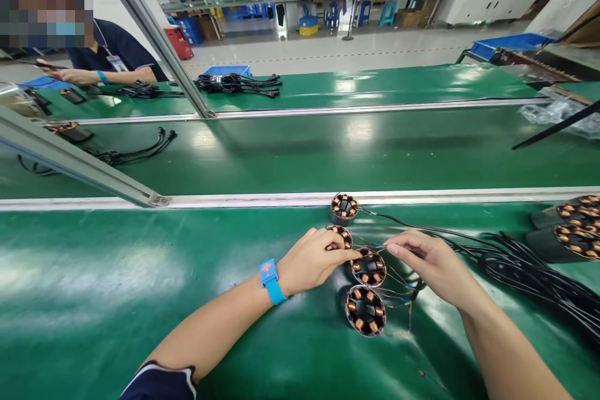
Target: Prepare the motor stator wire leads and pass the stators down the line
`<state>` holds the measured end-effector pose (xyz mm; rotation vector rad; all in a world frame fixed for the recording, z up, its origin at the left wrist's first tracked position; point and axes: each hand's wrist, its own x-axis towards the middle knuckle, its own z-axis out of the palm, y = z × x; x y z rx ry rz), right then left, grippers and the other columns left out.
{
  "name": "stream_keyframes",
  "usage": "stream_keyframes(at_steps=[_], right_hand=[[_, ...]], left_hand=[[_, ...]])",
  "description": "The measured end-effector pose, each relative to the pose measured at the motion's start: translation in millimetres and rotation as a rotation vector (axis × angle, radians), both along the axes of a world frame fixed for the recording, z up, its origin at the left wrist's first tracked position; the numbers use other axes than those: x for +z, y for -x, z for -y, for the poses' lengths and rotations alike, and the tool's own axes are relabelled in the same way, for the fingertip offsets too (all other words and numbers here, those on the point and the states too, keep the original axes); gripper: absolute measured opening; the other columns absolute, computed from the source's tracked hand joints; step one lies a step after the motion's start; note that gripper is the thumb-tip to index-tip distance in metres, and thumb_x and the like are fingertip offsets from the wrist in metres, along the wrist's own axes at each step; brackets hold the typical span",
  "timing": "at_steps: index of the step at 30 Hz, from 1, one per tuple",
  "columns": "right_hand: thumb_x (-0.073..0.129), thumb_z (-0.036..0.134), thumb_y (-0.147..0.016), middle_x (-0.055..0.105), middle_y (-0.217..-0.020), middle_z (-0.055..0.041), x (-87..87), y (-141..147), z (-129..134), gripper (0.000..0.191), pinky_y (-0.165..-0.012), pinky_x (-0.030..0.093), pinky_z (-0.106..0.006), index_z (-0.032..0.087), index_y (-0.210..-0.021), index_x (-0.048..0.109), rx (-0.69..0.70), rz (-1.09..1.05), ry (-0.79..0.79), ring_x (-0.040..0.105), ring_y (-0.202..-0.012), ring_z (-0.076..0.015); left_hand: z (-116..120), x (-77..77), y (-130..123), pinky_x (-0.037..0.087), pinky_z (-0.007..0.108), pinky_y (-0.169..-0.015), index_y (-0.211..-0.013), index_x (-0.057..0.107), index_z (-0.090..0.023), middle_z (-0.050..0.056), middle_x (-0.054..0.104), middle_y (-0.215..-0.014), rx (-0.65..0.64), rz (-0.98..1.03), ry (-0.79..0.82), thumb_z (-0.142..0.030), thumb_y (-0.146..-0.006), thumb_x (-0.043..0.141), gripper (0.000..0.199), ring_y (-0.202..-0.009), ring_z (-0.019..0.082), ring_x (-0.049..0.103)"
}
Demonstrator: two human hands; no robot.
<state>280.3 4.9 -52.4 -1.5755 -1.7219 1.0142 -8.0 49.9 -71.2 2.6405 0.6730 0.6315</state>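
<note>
Wound motor core (pixel 345 237) held, wires pinched

The left hand (pixel 312 262) curled its fingers over the core, apparently so it could not slide, while the right hand (pixel 429 265) pinched thin wires (pixel 376 245) just beside it. The core stood on the green counter (pixel 94 287), between a far core (pixel 344 211) and two nearer cores (pixel 365 311), probably lined up for easy reach. Partly covered by fingers, it showed copper coils around a dark centre.
</note>
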Motion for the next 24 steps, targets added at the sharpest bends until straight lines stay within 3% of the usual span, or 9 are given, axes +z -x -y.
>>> stream_keyframes(at_steps=[3,7,10,13,18,24], right_hand=[[0.063,0.062,-0.092,0.072,-0.103,-0.0055,8.8,-6.4,-6.0,0.039,-0.09,0.052,-0.034,0.026,-0.094,0.077,0.005,-0.009,-0.11,0.067,-0.097,-0.0213],[0.059,0.057,-0.094,0.072,-0.11,-0.0037,15.9,-4.3,-30.2,0.034,-0.092,0.052,-0.035,0.029,-0.101,0.076,-0.08,0.102,-0.27,0.066,-0.105,-0.0217],[0.052,0.058,-0.094,0.073,-0.113,-0.005,12.3,4.1,-49.9,0.04,-0.087,0.052,-0.038,0.027,-0.105,0.075,0.012,0.195,-0.207,0.066,-0.106,-0.0249],[0.049,0.06,-0.093,0.073,-0.109,-0.0067,4.2,10.1,-59.4,0.045,-0.093,0.05,-0.042,0.023,-0.1,0.073,0.049,0.164,-0.128,0.067,-0.103,-0.0263],[0.057,0.067,-0.087,0.073,-0.1,-0.0072,-7.1,11.2,-59.1,0.05,-0.095,0.049,-0.039,0.02,-0.094,0.071,-0.07,-0.055,-0.071,0.065,-0.098,-0.0256],[0.057,0.077,-0.084,0.065,-0.081,-0.0058,-12.8,13.1,-58.5,0.062,-0.075,0.047,-0.032,0.017,-0.087,0.071,-0.19,-0.12,-0.066,0.057,-0.078,-0.0198]], left_hand=[[-6.8,9.5,1.4,0.049,0.03,-0.096,-0.124,0.067,-0.024,0.007,0.065,-0.117,0.025,0.148,0.055,-0.036,-0.108,0.049,0.027,-0.111,0.018,0.062],[-28.8,16.0,-5.1,0.053,0.033,-0.098,-0.123,0.065,-0.02,0.008,0.067,-0.115,0.127,0.162,-0.057,-0.03,-0.109,0.047,0.026,-0.11,0.019,0.064],[-47.0,13.3,-12.6,0.054,0.035,-0.099,-0.124,0.064,-0.018,0.009,0.068,-0.119,0.124,0.089,-0.116,-0.022,-0.105,0.052,0.023,-0.111,0.021,0.065],[-57.1,10.3,-18.0,0.054,0.034,-0.102,-0.125,0.064,-0.021,0.006,0.068,-0.124,0.064,0.011,-0.073,-0.014,-0.102,0.055,0.026,-0.113,0.019,0.065],[-65.2,14.0,-25.0,0.052,0.038,-0.105,-0.138,0.054,-0.023,0.007,0.063,-0.136,0.113,-0.037,0.057,-0.015,-0.102,0.055,0.038,-0.122,0.021,0.062],[-79.1,20.3,-29.7,0.05,0.036,-0.105,-0.125,0.063,-0.023,0.005,0.068,-0.126,-0.047,-0.038,0.151,-0.011,-0.1,0.054,0.028,-0.119,0.021,0.062]])
